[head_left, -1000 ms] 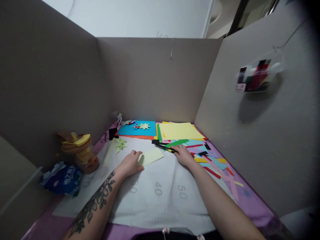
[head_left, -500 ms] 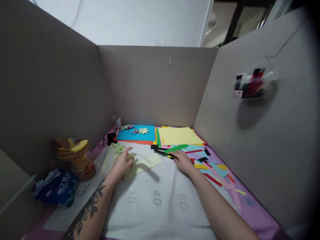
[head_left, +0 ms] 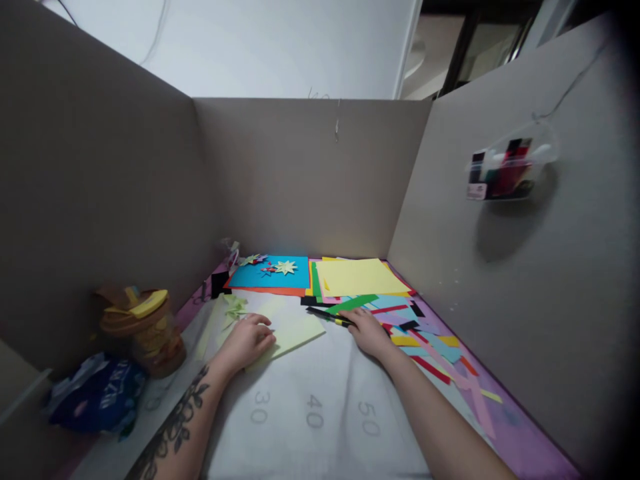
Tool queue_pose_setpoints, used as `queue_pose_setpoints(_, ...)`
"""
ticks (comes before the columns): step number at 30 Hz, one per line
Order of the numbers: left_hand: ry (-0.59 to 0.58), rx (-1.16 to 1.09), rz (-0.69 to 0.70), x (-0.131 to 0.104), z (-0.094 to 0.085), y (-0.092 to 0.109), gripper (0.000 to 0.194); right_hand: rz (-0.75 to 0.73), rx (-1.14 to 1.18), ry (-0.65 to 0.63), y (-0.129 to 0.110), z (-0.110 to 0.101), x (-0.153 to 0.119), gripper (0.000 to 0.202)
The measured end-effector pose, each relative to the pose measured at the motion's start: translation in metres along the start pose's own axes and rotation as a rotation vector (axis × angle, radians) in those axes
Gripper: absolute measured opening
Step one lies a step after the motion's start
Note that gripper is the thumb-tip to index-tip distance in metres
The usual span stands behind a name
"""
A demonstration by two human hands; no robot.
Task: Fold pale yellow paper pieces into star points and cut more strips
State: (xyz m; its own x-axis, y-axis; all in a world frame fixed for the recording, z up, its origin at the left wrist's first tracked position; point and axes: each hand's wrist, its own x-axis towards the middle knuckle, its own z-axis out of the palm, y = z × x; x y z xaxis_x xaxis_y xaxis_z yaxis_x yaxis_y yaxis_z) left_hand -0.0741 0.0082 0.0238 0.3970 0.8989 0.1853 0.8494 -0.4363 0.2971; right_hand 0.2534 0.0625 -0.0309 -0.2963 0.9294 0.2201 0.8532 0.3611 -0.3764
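My left hand (head_left: 249,341) rests at the left part of a pale green paper piece (head_left: 295,339), its fingers loosely bent and apart, with nothing seen between them. The paper lies on the white printed sheet, and the hand covers part of it. Just beyond that hand is a crumpled bunch of light green paper scraps (head_left: 234,307). My right hand (head_left: 369,331) has its fingers over a pair of black-and-yellow scissors (head_left: 327,317). Their dark blades point left, and the handles are mostly hidden under the hand.
Coloured strips (head_left: 430,360) litter the right side. At the back lie a blue sheet (head_left: 295,280) with paper stars (head_left: 286,267) and a yellow paper stack (head_left: 363,278). A brown cup (head_left: 157,333) and a blue packet (head_left: 103,397) stand left. Grey panels (head_left: 310,180) enclose the table.
My left hand has lowered onto the pale green paper, and its outstretched index finger has bent. The right hand stays over the scissors. The view has shifted slightly.
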Motion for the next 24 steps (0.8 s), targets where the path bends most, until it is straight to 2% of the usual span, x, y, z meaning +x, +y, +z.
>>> queue_pose_setpoints(3,-0.097,-0.047,0.056,-0.004,-0.001,0.01,0.029,-0.014,0.006,-0.006,-0.001,-0.006,-0.002,0.047)
queue_pose_setpoints(6,-0.127,-0.069,0.059,-0.008,0.0,0.019,0.06,0.002,0.004,0.0,0.003,-0.015,-0.005,0.046)
queue_pose_setpoints(8,-0.138,-0.077,0.036,-0.008,0.002,0.024,0.071,0.02,0.008,0.011,0.008,-0.021,-0.008,0.047)
queue_pose_setpoints(15,-0.075,-0.129,-0.11,-0.004,0.012,0.02,0.053,-0.087,0.108,-0.015,0.021,-0.04,-0.015,0.047)
queue_pose_setpoints(24,-0.055,-0.122,-0.157,-0.003,0.009,0.02,0.045,-0.142,0.094,-0.113,0.02,-0.044,-0.018,0.05)
